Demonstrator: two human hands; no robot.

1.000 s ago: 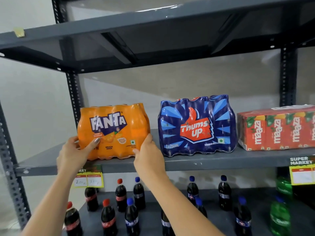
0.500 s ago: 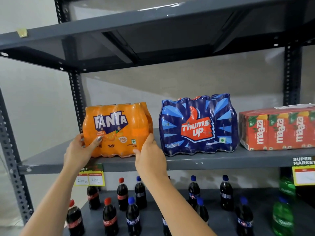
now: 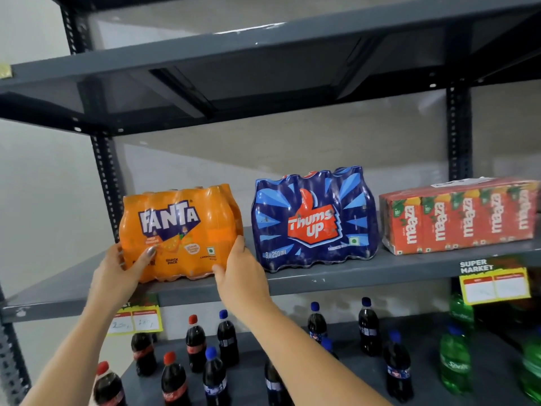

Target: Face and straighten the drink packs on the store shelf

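Note:
An orange Fanta pack [image 3: 187,227] stands on the grey shelf [image 3: 351,276], logo facing me. My left hand [image 3: 123,268] grips its lower left corner, thumb across the front. My right hand [image 3: 240,271] holds its lower right corner. To the right stands a blue Thums Up pack [image 3: 313,221], label forward, apart from the Fanta pack. At the far right lies a red Maaza carton pack [image 3: 459,215], its lettering running sideways.
A shelf board [image 3: 263,54] hangs close overhead. Perforated uprights stand behind the Fanta pack [image 3: 105,177] and at the right [image 3: 458,133]. Several cola bottles [image 3: 196,344] and green bottles [image 3: 455,361] stand on the lower shelf. Yellow price tags [image 3: 494,285] hang from the shelf edge.
The Fanta pack has moved back from the shelf's front edge and a little to the right, both hands staying on its lower corners. The other packs have not moved.

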